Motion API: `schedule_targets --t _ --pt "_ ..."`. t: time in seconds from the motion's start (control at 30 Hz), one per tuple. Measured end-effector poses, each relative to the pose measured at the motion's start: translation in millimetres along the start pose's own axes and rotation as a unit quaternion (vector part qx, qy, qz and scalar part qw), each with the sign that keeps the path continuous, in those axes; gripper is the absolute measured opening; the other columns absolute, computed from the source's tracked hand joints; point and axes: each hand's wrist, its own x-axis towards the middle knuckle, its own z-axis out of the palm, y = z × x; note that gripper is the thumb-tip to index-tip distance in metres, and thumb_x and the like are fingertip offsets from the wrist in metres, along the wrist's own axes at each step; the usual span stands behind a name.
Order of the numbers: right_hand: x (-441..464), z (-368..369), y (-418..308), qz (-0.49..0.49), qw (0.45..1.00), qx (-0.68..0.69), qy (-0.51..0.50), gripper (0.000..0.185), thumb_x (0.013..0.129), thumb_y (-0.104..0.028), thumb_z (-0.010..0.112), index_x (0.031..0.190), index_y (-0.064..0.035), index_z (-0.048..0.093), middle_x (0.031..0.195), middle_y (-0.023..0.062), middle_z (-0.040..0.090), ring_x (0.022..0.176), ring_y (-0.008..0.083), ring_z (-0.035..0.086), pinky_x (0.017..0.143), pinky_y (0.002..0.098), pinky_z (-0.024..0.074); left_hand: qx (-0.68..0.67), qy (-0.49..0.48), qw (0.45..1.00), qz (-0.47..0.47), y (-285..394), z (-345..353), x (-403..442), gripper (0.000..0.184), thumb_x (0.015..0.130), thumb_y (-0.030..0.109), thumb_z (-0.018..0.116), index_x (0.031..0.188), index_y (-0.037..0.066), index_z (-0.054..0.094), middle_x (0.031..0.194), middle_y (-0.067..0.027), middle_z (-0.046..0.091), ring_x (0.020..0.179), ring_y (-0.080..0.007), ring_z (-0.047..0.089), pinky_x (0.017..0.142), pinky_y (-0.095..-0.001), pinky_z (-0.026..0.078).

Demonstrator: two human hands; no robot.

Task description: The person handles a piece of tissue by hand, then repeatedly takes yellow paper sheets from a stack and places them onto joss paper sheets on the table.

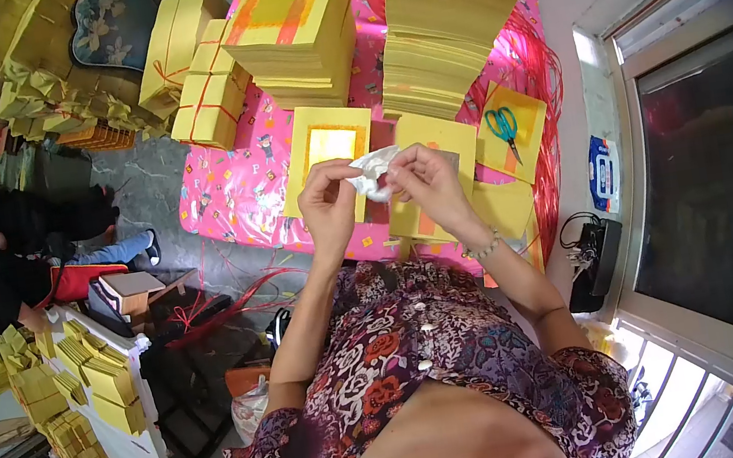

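Note:
A crumpled white piece, like tissue or thin cloth (371, 185), is held up in front of my chest. My left hand (331, 204) pinches its left side between thumb and fingers. On its other side, my right hand (429, 184), with a beaded bracelet at the wrist, pinches it too. Below the hands lies a yellow paper sheet with an orange-bordered, shiny gold square (334, 145). Part of another yellow paper stack (434, 138) shows behind my right hand. Teal-handled scissors (503, 125) rest on yellow paper at the right.
Tall yellow paper stacks (449, 18) (291, 41) and tied bundles (211, 110) stand on the pink patterned tablecloth (232, 187). Red strings (545, 89) hang at the right edge. Two people (24, 219) are at the left, near a white table (139, 452) bearing paper bundles.

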Motion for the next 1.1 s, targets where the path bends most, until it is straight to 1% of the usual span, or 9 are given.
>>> schedule_targets --t 0.07,0.2,0.3,0.37,0.5,0.7,0.77,1.0,1.1 --pt "4 -4 2 -0.014 1.0 -0.011 0.021 0.014 0.097 -0.015 0.061 0.101 -0.0031 0.056 0.09 0.002 0.064 0.076 0.0069 0.061 0.064 0.0208 0.0517 -0.122 0.004 0.985 -0.119 4 1 0 0.016 0.091 -0.008 0.056 0.086 0.0 0.068 0.095 -0.0072 0.064 0.09 -0.0106 0.062 0.077 -0.0255 0.051" --pt "2 -8 -3 0.0 0.999 -0.028 0.026 0.016 0.097 -0.018 0.061 0.102 -0.004 0.057 0.09 0.0012 0.063 0.076 0.0062 0.06 0.064 0.0211 0.0517 -0.125 0.016 0.988 -0.091 -4 -1 0 0.014 0.088 -0.009 0.058 0.087 0.0 0.068 0.096 -0.0071 0.064 0.09 -0.0115 0.063 0.076 -0.0258 0.051" --pt "-2 4 -12 0.051 0.998 -0.015 -0.024 0.016 0.098 -0.019 0.061 0.104 -0.0046 0.058 0.092 0.0013 0.064 0.078 0.0062 0.06 0.065 0.0212 0.0525 -0.006 0.013 1.0 0.003 4 -2 0 0.015 0.083 -0.009 0.06 0.087 0.001 0.069 0.097 -0.0082 0.064 0.09 -0.0148 0.064 0.076 -0.0271 0.051" --pt "-2 14 -9 0.081 0.995 0.012 -0.053 0.017 0.098 -0.02 0.061 0.105 -0.0048 0.058 0.094 0.0012 0.064 0.08 0.0062 0.061 0.065 0.0213 0.0531 0.178 -0.006 0.976 0.124 12 -2 2 0.017 0.078 -0.01 0.062 0.087 0.002 0.071 0.097 -0.0102 0.064 0.089 -0.0189 0.065 0.076 -0.0291 0.052" --pt "0 20 -2 0.09 0.982 0.122 -0.113 0.019 0.097 -0.019 0.062 0.109 -0.0047 0.058 0.096 0.001 0.064 0.082 0.0067 0.062 0.067 0.0219 0.055 0.2 -0.047 0.967 0.15 12 -4 0 0.018 0.079 -0.013 0.059 0.087 -0.001 0.069 0.104 -0.0113 0.061 0.095 -0.0163 0.062 0.079 -0.0259 0.051" --pt "-1 11 -2 0.078 0.992 0.042 -0.086 0.016 0.096 -0.013 0.06 0.108 -0.0031 0.057 0.094 0.0012 0.063 0.082 0.0066 0.061 0.069 0.0231 0.055 0.033 -0.019 0.999 0.027 -2 -4 -3 0.018 0.08 -0.013 0.059 0.088 0.0 0.069 0.104 -0.0099 0.06 0.095 -0.0155 0.062 0.079 -0.026 0.051" --pt "0 9 4 -0.035 0.997 -0.06 -0.033 0.014 0.094 -0.01 0.06 0.105 -0.003 0.055 0.093 0.0012 0.062 0.081 0.0061 0.059 0.069 0.0231 0.0542 0.04 -0.004 0.999 0.03 2 0 -4 0.015 0.082 -0.009 0.061 0.088 0.0 0.071 0.099 -0.0109 0.063 0.091 -0.0156 0.064 0.076 -0.0259 0.054" --pt "-2 19 -6 0.009 0.999 0.034 -0.004 0.009 0.092 -0.008 0.063 0.097 -0.0038 0.055 0.088 -0.0005 0.061 0.075 0.0038 0.056 0.063 0.0207 0.0479 -0.027 0.001 1.0 0.007 1 3 -8 0.015 0.083 -0.01 0.061 0.091 -0.001 0.069 0.101 -0.0097 0.064 0.093 -0.0142 0.063 0.08 -0.0251 0.053" --pt "2 18 -3 -0.017 0.999 0.022 -0.018 0.01 0.093 -0.009 0.063 0.097 -0.0039 0.055 0.086 -0.0016 0.061 0.075 0.0034 0.056 0.064 0.0197 0.0474 -0.192 -0.031 0.978 -0.081 15 5 -9 0.017 0.085 -0.01 0.062 0.1 -0.002 0.062 0.103 -0.0094 0.064 0.094 -0.0129 0.063 0.083 -0.0241 0.052"
